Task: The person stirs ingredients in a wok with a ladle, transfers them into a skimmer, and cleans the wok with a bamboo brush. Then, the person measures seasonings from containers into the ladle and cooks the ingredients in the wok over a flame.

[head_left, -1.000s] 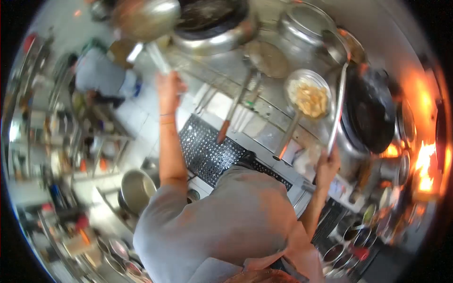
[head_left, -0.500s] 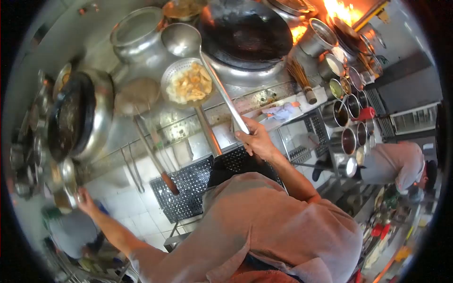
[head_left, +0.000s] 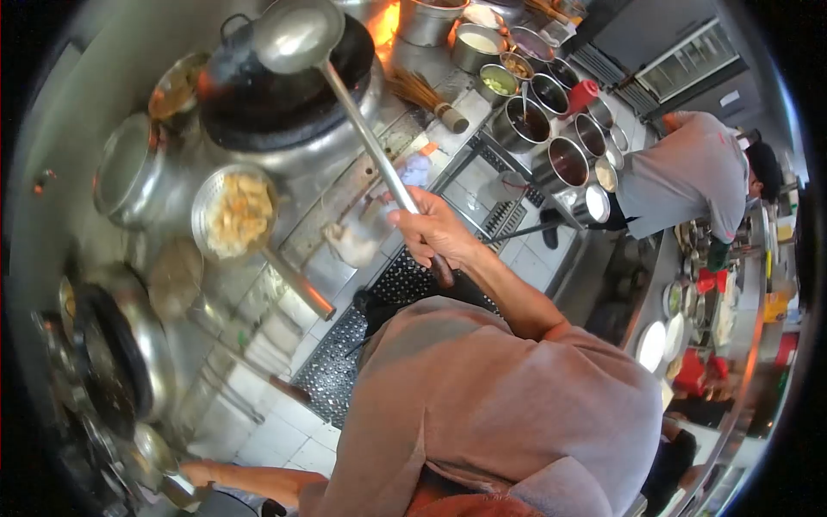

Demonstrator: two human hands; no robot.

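Observation:
My right hand (head_left: 435, 231) is closed round the handle of a long steel ladle (head_left: 300, 36). Its bowl appears in front of a large black wok (head_left: 284, 112) on the range, facing up. Left of the handle, a perforated strainer (head_left: 203, 205) holds pale golden pieces of food (head_left: 237, 215), its handle pointing down and right. At the lower left, my left hand (head_left: 200, 472) is beside a round metal vessel (head_left: 155, 448) with a pale handle-like part. Its fingers are small and blurred, so I cannot make out a grip.
Flames (head_left: 385, 30) rise behind the wok. A straw brush (head_left: 422, 96) lies on the range edge. Several pots (head_left: 564, 164) of sauces and ingredients stand right. Another wok (head_left: 112, 345) is at left. A co-worker (head_left: 685, 177) bends over a counter at far right.
The view has turned, so the range appears farther left and the pots nearer. The ladle's bowl has gone from beside the strainer to over the wok. My right hand still grips its handle.

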